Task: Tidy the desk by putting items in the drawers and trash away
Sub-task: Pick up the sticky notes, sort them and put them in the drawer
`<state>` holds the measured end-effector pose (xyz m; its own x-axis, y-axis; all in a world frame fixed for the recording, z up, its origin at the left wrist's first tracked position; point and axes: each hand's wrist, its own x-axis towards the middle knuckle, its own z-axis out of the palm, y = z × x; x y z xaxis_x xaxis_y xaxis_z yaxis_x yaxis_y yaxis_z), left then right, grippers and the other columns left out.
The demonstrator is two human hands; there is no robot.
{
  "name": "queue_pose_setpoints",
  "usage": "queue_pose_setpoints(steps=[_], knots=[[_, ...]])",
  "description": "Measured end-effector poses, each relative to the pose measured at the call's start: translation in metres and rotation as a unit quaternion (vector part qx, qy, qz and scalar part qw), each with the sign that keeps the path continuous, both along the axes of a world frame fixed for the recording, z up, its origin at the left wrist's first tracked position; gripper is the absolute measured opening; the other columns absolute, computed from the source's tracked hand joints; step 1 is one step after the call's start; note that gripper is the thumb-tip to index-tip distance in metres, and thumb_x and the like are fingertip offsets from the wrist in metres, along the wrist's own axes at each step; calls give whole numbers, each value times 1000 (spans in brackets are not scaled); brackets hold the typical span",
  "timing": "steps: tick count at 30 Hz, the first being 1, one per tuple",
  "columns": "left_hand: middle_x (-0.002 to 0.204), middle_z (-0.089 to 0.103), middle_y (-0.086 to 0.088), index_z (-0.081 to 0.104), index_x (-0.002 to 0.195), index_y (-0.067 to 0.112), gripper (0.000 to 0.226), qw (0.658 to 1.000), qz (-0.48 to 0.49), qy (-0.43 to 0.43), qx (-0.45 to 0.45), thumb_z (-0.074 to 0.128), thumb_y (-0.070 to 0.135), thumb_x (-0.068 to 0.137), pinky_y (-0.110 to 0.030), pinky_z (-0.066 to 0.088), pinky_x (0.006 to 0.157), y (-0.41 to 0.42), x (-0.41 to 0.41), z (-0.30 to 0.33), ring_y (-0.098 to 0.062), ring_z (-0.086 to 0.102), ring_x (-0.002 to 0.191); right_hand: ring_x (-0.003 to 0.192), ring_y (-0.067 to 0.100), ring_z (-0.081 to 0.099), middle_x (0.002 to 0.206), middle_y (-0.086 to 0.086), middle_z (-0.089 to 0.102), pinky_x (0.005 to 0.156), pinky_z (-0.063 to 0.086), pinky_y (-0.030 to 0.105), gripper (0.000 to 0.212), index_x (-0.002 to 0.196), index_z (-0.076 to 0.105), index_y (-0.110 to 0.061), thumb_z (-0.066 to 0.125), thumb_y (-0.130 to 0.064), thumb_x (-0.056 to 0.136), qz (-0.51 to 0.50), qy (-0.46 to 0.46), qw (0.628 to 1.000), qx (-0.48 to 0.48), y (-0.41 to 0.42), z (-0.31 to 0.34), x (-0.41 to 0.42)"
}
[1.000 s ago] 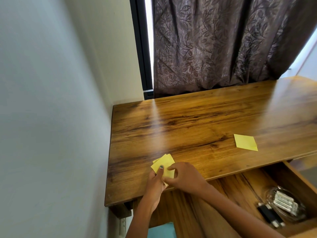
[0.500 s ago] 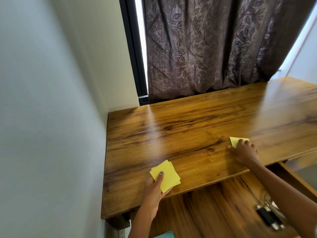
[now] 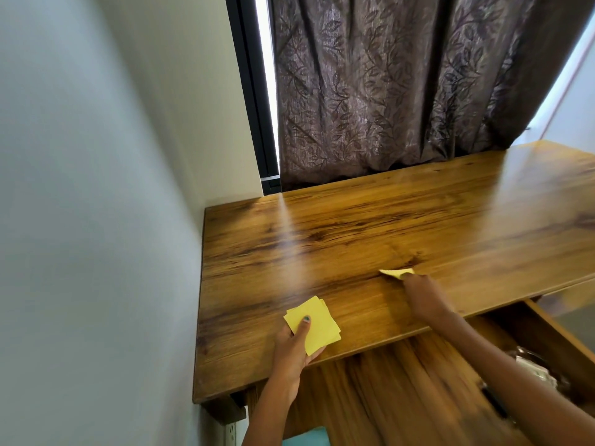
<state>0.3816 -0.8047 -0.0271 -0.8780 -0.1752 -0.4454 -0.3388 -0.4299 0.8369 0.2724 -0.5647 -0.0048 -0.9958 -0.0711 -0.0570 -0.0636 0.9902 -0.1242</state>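
Observation:
My left hand (image 3: 296, 344) holds a small stack of yellow sticky notes (image 3: 317, 323) at the front left of the wooden desk (image 3: 370, 239), thumb on top and fingers underneath. My right hand (image 3: 421, 296) pinches a single yellow sticky note (image 3: 394, 272) lifted just off the desk near the middle front. An open drawer (image 3: 547, 329) sticks out below the desk at the right, with a clear plastic container (image 3: 534, 370) and dark items inside, blurred.
A grey wall runs along the left side of the desk. A dark patterned curtain (image 3: 402, 82) hangs behind it. A wall socket (image 3: 231, 433) and something teal (image 3: 307, 437) show below the front edge.
My right hand left the stack, reached right to the lone note, picked it up and is carrying it back left. My left hand keeps the stack. The view shifted a little.

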Motion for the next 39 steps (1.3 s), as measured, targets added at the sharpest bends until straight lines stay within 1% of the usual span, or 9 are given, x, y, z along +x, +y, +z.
queue_pose_setpoints(steps=[5, 9, 13, 15, 18, 24, 28, 36, 39], knots=[[118, 62, -10, 50, 127, 14, 33, 1000, 9, -11, -16, 54, 19, 94, -38, 56, 79, 1, -1, -1, -23, 60, 106, 74, 12, 60, 92, 1, 61, 64, 52, 21, 36, 133, 43, -20, 36, -12, 99, 62, -15, 992, -113, -70, 10, 45], [112, 64, -9, 53, 121, 17, 32, 1000, 25, 2, -19, 44, 36, 97, -37, 57, 73, 5, 0, 3, -22, 62, 100, 127, 17, 48, 145, 2, 42, 100, 45, 30, 55, 145, 29, -19, 48, -15, 94, 185, 30, 970, -154, -108, 4, 79], [110, 69, -10, 58, 117, 18, 54, 999, 23, -4, 48, 30, 57, 91, -37, 52, 78, 0, 2, 5, -24, 65, 101, 113, 23, 62, 126, 7, 62, 87, 54, 33, 61, 120, 64, -15, 81, -28, 63, 301, 68, 948, -75, -123, -20, 95], [113, 68, -12, 57, 121, 16, 45, 999, 7, 4, 41, 38, 47, 95, -35, 54, 76, -4, 4, 3, -25, 66, 101, 130, 19, 45, 141, 3, 46, 104, 43, 34, 52, 128, 57, -19, 59, -38, 80, 324, 68, 940, -84, -123, -16, 99], [112, 68, -11, 55, 125, 12, 30, 1000, 6, 21, 20, 45, 24, 98, -34, 53, 74, -3, 5, 4, -23, 66, 95, 143, 8, 10, 152, -12, 18, 113, 7, 21, 49, 143, 37, -25, 40, -40, 96, 286, 8, 931, -227, -117, -12, 94], [105, 67, 0, 54, 121, 22, 24, 991, -15, 70, -115, 44, 25, 99, -19, 50, 69, 14, 11, 11, -12, 64, 92, 124, 5, 31, 128, -13, 30, 105, 28, 21, 59, 146, 21, -21, 51, -19, 95, 137, -65, 899, -411, -111, 0, 79], [109, 62, 0, 49, 117, 32, 21, 965, -19, 134, -226, 47, 36, 97, -19, 51, 77, 9, 5, 16, -13, 60, 100, 94, 11, 58, 100, -9, 57, 80, 51, 24, 44, 109, 40, -34, 58, 0, 88, 98, -20, 856, -508, -112, 4, 77], [123, 50, -1, 39, 119, 40, 27, 951, 4, 123, -284, 48, 44, 93, -28, 43, 85, 6, 5, -6, -18, 51, 111, 85, 15, 52, 97, 3, 52, 63, 41, 13, 25, 107, 38, -15, 42, 4, 91, 110, -17, 897, -427, -126, -17, 81], [128, 39, 4, 28, 132, 30, 42, 959, 17, 95, -268, 31, 51, 95, -33, 37, 95, 13, 3, -5, -14, 41, 117, 94, 10, 50, 108, 2, 49, 73, 42, 11, 27, 119, 34, -13, 39, -2, 94, 120, -34, 879, -460, -135, -18, 87]])
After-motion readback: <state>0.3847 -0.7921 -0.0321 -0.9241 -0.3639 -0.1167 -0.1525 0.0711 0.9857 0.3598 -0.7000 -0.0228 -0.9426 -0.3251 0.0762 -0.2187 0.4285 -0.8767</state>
